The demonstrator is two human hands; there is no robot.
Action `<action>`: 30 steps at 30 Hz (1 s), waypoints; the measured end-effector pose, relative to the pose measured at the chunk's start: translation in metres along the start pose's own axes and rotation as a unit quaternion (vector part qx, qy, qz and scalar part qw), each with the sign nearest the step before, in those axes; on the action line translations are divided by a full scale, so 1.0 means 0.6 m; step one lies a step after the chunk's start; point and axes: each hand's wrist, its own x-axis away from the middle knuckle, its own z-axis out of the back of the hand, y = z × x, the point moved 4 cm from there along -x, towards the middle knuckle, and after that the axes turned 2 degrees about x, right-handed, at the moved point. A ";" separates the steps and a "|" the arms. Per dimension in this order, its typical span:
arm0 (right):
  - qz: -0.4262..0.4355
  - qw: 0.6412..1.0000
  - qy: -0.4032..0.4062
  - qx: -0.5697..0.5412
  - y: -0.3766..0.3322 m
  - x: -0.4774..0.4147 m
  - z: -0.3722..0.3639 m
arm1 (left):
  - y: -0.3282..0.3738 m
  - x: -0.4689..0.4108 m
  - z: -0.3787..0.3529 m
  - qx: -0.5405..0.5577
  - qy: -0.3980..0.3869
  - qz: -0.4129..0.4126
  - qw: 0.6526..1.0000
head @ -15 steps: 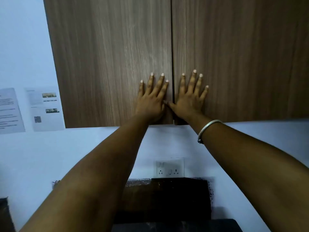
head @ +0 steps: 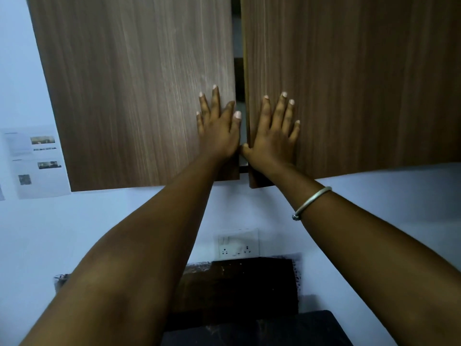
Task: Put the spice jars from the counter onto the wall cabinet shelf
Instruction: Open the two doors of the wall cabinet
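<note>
Head view: a wall cabinet with two wood-grain doors is seen from below, set against a pale wall (head: 74, 233). At far left, printed sheets (head: 37, 161) are fixed to the wall; small photographs and blocks of text are shown on them, but the writing is too blurred to be read. The left door (head: 129, 91), brown with vertical streaked grain, is pressed by the left hand (head: 219, 131), laid flat near the door's inner edge with the fingers (head: 215, 101) stretched out and slightly spread, closed on nothing. Between the doors a narrow dark gap (head: 240, 78) is shown, through which a sliver of the cabinet's interior is visible; its contents cannot be made out. The right hand (head: 272, 141) is laid flat on the right door (head: 361, 83), fingers likewise spread and gripping nothing, the thumb at the door's inner edge. A silver bangle (head: 311, 202) is worn on the right wrist. Below, a white socket plate (head: 238, 243) is mounted on the wall above a dark tabletop (head: 249, 330). No brand name is legible anywhere. No spice jars are seen in this frame.
</note>
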 end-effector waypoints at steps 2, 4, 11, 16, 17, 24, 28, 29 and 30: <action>-0.001 0.999 0.016 -0.029 0.004 0.011 0.027 | 0.035 -0.002 -0.003 0.093 -0.021 -0.013 0.995; -0.003 0.998 0.022 -0.066 0.015 0.023 0.059 | 0.075 0.007 -0.009 0.209 -0.058 -0.011 0.976; -0.002 0.977 0.037 -0.211 0.071 0.082 0.204 | 0.215 0.049 0.002 0.444 -0.154 -0.043 0.882; 0.007 0.937 0.048 -0.347 0.137 0.123 0.310 | 0.340 0.088 -0.038 0.542 -0.197 -0.106 0.810; 0.016 0.931 0.053 -0.362 0.153 0.128 0.329 | 0.366 0.093 -0.055 0.562 -0.209 -0.110 0.793; 0.055 0.928 0.085 -0.357 0.282 0.144 0.444 | 0.552 0.111 -0.121 0.580 -0.194 -0.186 0.769; 0.035 0.940 0.104 -0.324 0.346 0.152 0.504 | 0.633 0.118 -0.151 0.527 -0.080 -0.258 0.806; 0.023 0.943 0.109 -0.313 0.363 0.155 0.520 | 0.653 0.119 -0.163 0.510 -0.048 -0.269 0.816; 0.008 0.946 0.112 -0.305 0.380 0.157 0.530 | 0.668 0.121 -0.176 0.495 -0.025 -0.276 0.824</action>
